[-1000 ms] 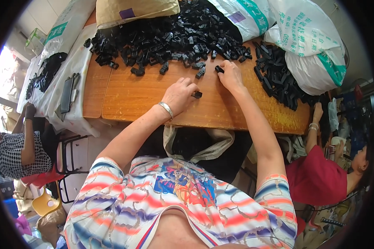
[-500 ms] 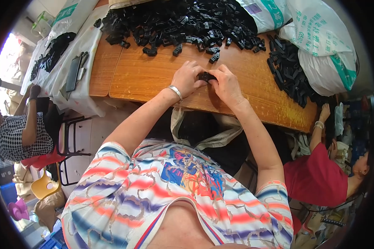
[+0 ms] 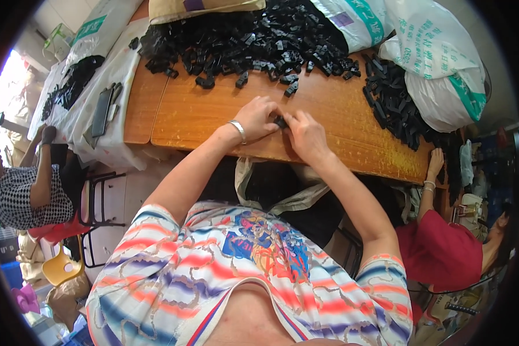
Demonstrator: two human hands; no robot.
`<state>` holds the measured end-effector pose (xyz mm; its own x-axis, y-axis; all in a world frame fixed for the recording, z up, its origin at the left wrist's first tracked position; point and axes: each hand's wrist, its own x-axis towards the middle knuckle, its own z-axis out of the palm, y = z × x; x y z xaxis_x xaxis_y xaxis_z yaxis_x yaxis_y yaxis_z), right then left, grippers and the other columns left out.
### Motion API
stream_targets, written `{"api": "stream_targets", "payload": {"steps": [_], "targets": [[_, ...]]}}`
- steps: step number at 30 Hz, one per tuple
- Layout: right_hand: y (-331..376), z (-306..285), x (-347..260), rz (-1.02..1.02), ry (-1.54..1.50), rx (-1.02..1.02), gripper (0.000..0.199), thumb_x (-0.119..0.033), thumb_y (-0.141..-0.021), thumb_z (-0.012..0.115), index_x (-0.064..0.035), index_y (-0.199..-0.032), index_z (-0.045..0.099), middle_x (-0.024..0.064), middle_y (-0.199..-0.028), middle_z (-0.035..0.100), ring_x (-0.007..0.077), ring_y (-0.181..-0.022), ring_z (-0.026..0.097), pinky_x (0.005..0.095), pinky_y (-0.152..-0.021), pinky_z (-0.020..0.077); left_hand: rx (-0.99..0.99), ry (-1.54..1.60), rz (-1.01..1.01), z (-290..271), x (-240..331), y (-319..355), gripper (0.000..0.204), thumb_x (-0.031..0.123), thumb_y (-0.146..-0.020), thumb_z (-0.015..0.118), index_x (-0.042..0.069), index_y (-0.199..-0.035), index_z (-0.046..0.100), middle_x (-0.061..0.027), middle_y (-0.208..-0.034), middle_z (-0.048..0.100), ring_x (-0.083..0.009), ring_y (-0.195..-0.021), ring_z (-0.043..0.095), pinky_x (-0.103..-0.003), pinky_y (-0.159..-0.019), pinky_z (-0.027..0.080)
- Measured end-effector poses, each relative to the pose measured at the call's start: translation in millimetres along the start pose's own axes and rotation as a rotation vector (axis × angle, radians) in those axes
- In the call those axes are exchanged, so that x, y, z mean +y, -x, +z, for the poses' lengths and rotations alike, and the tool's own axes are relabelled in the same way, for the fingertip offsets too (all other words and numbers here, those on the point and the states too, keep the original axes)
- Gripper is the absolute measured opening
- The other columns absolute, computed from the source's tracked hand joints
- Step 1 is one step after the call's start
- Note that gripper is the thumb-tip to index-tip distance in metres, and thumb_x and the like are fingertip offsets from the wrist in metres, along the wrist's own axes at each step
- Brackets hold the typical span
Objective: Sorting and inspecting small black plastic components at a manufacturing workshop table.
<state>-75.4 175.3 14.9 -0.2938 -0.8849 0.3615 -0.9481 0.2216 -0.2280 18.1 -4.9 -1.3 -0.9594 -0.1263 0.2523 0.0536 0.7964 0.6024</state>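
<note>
Above the near part of the wooden table [image 3: 196, 118], a small black plastic part [image 3: 281, 122] is pinched between my two hands. My left hand [image 3: 258, 119], with a silver bracelet at the wrist, has its fingers closed on it from the left. From the right, the fingertips of my right hand [image 3: 305, 135] press on the same piece. Fingers cover most of it, so its full shape is hidden. Beyond my hands lies a big heap of small black plastic parts [image 3: 236, 49], with a few loose ones [image 3: 291, 88] nearer to me.
Long black strips [image 3: 386, 104] are piled on the right beside a white sack [image 3: 444, 86]. A brown sack [image 3: 207, 8] lies behind the heap. On the left table is a dark flat device [image 3: 102, 112]. Co-workers sit left [image 3: 29, 190] and right [image 3: 444, 248], one reaching toward the strips.
My hands have shifted slightly down toward the table's near edge, the part still between them. The co-worker's hand on the right has moved left to the table edge.
</note>
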Motion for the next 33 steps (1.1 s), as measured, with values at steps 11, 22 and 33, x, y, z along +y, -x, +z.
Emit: {"api": "stream_targets", "payload": {"steps": [11, 22, 33], "targets": [[87.4, -12.6, -64.0, 0.042, -0.258, -0.063, 0.044, -0.011, -0.078, 0.074, -0.0048, -0.119, 0.06, 0.0163, -0.105, 0.063, 0.0346, -0.084, 0.067, 0.04, -0.069, 0.0557, 0.265, -0.178, -0.217, 18.0, 14.5, -66.4, 0.023, 0.026, -0.082, 0.073, 0.008, -0.095, 0.067, -0.0127, -0.102, 0.064, -0.0313, -0.099, 0.061, -0.041, -0.086, 0.052], [-37.1, -21.5, 101.6, 0.269, -0.049, 0.238, 0.012, -0.009, -0.084, 0.068, -0.0073, -0.095, 0.07, 0.0145, -0.093, 0.064, 0.0359, -0.084, 0.065, 0.0433, -0.071, 0.0535, 0.237, -0.036, 0.049, 17.0, 17.3, -24.1, 0.02, 0.006, -0.073, 0.074, 0.006, -0.085, 0.059, -0.0097, -0.091, 0.058, -0.0315, -0.092, 0.056, -0.04, -0.08, 0.049], [-106.0, 9.1, 138.1, 0.466, 0.231, 0.052, 0.025, -0.015, -0.083, 0.071, 0.0001, -0.1, 0.061, 0.0206, -0.11, 0.06, 0.0424, -0.092, 0.067, 0.0456, -0.08, 0.0566, 0.246, -0.01, 0.054, 19.3, 23.4, -18.2, 0.027, 0.006, -0.072, 0.076, 0.007, -0.092, 0.058, -0.0094, -0.092, 0.059, -0.0311, -0.093, 0.056, -0.04, -0.08, 0.049]]}}
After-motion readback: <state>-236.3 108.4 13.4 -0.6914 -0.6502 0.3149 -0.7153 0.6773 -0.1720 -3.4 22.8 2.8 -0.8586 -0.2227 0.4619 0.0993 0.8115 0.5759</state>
